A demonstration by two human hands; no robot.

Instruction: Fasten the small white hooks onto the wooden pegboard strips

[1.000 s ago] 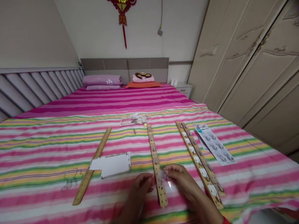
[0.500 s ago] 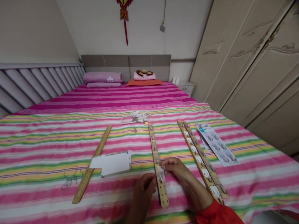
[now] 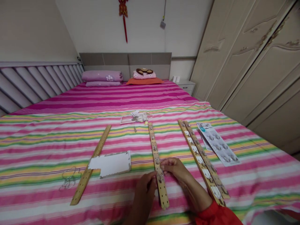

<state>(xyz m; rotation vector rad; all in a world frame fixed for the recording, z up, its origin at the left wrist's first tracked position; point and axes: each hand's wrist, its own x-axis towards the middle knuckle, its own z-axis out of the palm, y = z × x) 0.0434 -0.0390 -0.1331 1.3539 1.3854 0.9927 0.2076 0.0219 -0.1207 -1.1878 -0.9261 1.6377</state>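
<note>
A long, narrow wooden strip (image 3: 163, 193) with drilled holes lies lengthwise before me, carrying a row of small metal hooks. Over its nearer half is a clear adhesive hook (image 3: 160, 177), a metal hook on a see-through pad. My right hand (image 3: 174, 167) pinches this pad's right edge with thumb and forefinger. From the strip's left side, my left hand (image 3: 146, 187) has its fingers closed at the pad's left edge, near the wood. Whether the pad is stuck down or just above the wood, I cannot tell.
Two strips with hooks (image 3: 202, 162) lie side by side on the right, beside packaged hooks on a card (image 3: 219, 145). At left, a white card (image 3: 112, 164) rests across another wooden strip (image 3: 82, 186), near some loose wire-like pieces (image 3: 70, 178). A clear tray (image 3: 139, 117) holds small scraps.
The clear hook pad has shifted slightly up the strip and lies closer to the wood. My left fingers have moved up a little against its edge. My right hand is nearly still.
</note>
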